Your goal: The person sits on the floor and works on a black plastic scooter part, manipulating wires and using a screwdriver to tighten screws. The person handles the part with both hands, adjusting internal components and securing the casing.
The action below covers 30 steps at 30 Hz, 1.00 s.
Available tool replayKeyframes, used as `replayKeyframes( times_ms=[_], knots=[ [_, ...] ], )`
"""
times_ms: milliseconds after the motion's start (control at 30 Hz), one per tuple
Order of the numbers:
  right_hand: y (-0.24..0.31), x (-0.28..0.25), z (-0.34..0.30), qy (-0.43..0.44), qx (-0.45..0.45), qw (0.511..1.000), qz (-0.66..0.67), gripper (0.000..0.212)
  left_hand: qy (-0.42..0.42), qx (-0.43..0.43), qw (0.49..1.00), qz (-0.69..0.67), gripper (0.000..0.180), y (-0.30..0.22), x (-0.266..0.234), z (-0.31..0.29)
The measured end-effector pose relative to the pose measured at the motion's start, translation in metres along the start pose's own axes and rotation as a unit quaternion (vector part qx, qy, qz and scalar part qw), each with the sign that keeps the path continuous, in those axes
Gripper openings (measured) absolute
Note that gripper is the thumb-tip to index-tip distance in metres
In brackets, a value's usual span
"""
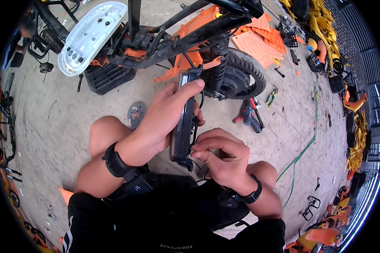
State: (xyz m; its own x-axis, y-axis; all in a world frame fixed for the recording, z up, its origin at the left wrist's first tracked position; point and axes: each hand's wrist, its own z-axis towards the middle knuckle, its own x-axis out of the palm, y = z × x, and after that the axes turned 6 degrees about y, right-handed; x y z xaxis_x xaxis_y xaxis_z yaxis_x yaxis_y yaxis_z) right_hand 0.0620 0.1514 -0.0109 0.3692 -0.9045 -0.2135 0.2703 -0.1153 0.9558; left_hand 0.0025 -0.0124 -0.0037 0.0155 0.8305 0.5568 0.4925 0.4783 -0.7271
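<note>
Above my lap, my left hand point(169, 114) wraps round a long black lamp-like housing point(182, 130) with a glossy face, held nearly upright. The thumb lies over its upper part, and fingertips show on its far side. Black wires run along the housing's right edge. At its lower end, the thumb and forefinger of my right hand point(221, 158) are pinched on a thin black wire beside the housing. The wire's tip is hidden by the fingers.
Ahead stands a black vehicle frame point(169, 50) with a wheel point(255, 76). A white tray point(109, 21) holding several bolts rests at its left. Red-handled tools point(247, 111) and green-handled pliers point(271, 97) lie on the floor. Orange panels point(253, 46) lie behind; a green hose point(299, 156) runs at right.
</note>
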Motion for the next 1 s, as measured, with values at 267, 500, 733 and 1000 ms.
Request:
replayKeyframes(
  times_ms=[267, 500, 733, 1000],
  knots=[
    [-0.003, 0.005, -0.002, -0.030, -0.052, 0.995, -0.081, 0.017, -0.004, -0.032, 0.999, -0.027, 0.043, 0.001, -0.006, 0.002],
    [-0.002, 0.010, -0.006, -0.053, -0.047, 0.994, -0.081, 0.015, 0.002, -0.075, 0.994, -0.073, 0.042, 0.004, -0.005, 0.003],
    [-0.004, 0.013, -0.006, -0.061, -0.052, 0.996, -0.030, 0.015, 0.013, -0.155, 0.980, -0.127, 0.039, 0.010, -0.006, 0.005],
    [-0.008, 0.008, -0.005, -0.041, -0.047, 0.997, 0.038, 0.014, 0.018, -0.172, 0.976, -0.131, 0.041, 0.009, -0.004, 0.003]
  ],
)
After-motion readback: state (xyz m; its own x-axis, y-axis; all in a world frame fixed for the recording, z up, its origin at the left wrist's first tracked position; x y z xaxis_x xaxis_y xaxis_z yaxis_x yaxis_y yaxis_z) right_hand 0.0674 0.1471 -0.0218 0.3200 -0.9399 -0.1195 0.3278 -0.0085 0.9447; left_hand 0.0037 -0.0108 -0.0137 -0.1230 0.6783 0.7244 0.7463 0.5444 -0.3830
